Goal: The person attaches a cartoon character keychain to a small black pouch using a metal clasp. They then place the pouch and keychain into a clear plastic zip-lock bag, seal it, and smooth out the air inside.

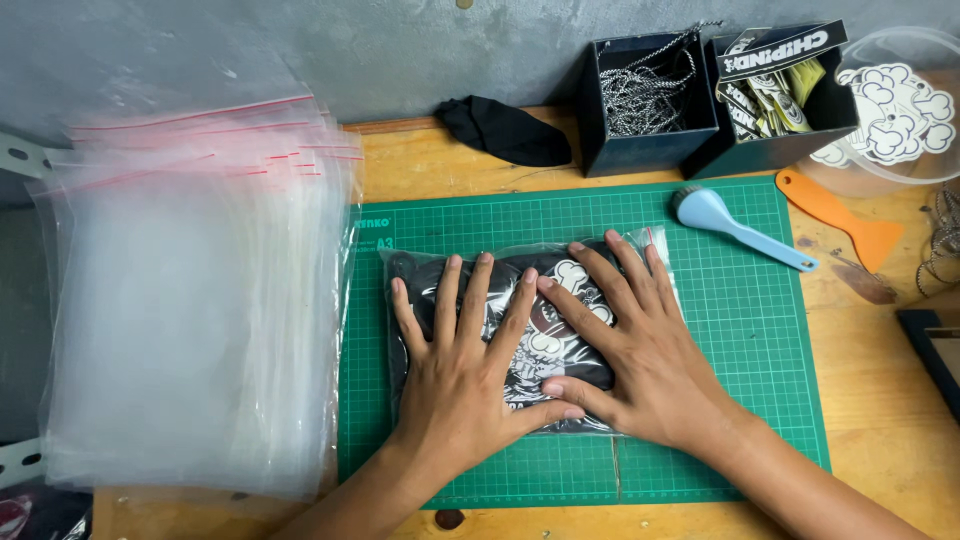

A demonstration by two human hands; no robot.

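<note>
Nearest the camera, the left hand (462, 372) and the right hand (628, 345) lie flat with fingers spread, palms pressing down on a clear plastic zip bag holding a folded black garment with a white cartoon print (510, 340). The bag rests on the middle of the green gridded cutting mat (740, 330), and the thumbs nearly meet at its near edge. The garment already sits inside the bag, and the hands appear to be flattening it; whether the strip along the bag's far edge is sealed cannot be told.

Left of the mat lies a thick stack of empty clear zip bags with red seal lines (190, 310), so plenty of bags look unused. On the mat's far right corner sits a pale blue plastic brush (735, 225), and just past that corner an orange plastic scraper (845, 220). Beyond the mat's far edge are a crumpled black cloth (505, 130), a black open box of metal ball chains (645, 100) and a black open box of printed tags (780, 95).
</note>
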